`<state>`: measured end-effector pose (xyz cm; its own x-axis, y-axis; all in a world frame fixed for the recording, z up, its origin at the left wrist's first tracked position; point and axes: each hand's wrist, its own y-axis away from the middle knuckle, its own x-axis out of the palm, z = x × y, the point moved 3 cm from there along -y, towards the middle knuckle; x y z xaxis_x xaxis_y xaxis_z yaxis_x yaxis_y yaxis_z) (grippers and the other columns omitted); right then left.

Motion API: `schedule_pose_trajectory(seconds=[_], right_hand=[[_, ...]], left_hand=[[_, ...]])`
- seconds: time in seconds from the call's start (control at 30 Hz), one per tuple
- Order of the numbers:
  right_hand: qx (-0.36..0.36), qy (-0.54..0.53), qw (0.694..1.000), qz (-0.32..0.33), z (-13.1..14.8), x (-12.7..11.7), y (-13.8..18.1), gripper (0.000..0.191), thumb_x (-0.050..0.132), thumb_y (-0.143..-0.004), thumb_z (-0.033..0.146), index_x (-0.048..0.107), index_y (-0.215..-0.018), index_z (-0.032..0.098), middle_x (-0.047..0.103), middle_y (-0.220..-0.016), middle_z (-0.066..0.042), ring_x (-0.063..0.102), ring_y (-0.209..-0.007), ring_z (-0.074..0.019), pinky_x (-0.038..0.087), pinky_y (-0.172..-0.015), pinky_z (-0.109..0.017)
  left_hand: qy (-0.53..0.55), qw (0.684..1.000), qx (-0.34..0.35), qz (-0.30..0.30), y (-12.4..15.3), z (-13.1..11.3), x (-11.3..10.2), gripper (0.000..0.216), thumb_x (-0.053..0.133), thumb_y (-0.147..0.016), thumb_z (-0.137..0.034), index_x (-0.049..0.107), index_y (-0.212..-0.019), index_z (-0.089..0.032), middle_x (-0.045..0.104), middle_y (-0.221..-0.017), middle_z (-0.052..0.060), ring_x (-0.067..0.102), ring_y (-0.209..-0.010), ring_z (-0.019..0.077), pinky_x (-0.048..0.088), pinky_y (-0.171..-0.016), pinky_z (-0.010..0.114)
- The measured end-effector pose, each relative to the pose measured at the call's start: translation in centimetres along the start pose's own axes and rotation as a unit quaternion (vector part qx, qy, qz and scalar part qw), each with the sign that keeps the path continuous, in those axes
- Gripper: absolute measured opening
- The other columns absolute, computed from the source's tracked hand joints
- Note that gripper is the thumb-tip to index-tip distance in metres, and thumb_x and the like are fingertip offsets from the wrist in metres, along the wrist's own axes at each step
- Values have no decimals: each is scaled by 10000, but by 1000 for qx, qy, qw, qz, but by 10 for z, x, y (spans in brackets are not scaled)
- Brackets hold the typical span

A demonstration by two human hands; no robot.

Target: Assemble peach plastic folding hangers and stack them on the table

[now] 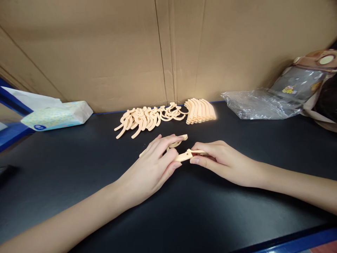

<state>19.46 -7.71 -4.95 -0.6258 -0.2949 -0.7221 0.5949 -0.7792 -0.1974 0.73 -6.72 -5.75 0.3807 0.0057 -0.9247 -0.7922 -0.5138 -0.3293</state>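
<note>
My left hand (155,165) rests on the black table (79,175), its fingers pressed over a pale orange plastic piece (178,142) with a ring-shaped end. My right hand (218,160) pinches a second pale orange plastic piece (184,156), a straight curved bar, between thumb and fingers. The two pieces meet between my hands. Behind them lies a row of several assembled ring pieces (143,119), and beside it a neat stack of curved bars (200,110).
A cardboard wall (168,49) stands at the back edge. A tissue pack (56,115) lies at the far left. A crumpled clear plastic bag (259,103) and a brown bag (310,80) sit at the far right. A blue table edge (302,242) runs along the front right.
</note>
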Motion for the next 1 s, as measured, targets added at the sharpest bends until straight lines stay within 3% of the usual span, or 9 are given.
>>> schedule_pose_trajectory(seconds=[0.23, 0.43, 1.0], right_hand=[[-10, 118, 993, 3, -5, 3, 5, 284, 378, -987, 380, 516, -826, 191, 530, -675, 22, 458, -542, -102, 321, -524, -230], [-86, 234, 967, -41, -4, 3, 7, 272, 350, -994, 337, 514, -839, 184, 573, -698, 3, 514, -571, -111, 328, -529, -237], [-152, 386, 907, -70, 1, 4, 8, 351, 296, -1009, 299, 533, -786, 166, 590, -670, -10, 537, -551, -123, 300, -508, -272]], left_hand=[[11, 1000, -1, 13, -1, 0, 0, 150, 367, -988, -211, 495, -910, -196, 396, -1440, 83, 393, -1327, 224, 261, -1154, 535], [20, 1000, 1, 19, -2, -1, -1, 171, 363, -987, -210, 506, -896, -192, 406, -1439, 88, 432, -1299, 218, 278, -1156, 503], [26, 1000, 4, 1, 0, 1, 2, 181, 368, -986, -222, 513, -879, -197, 406, -1441, 66, 450, -1285, 205, 270, -1164, 491]])
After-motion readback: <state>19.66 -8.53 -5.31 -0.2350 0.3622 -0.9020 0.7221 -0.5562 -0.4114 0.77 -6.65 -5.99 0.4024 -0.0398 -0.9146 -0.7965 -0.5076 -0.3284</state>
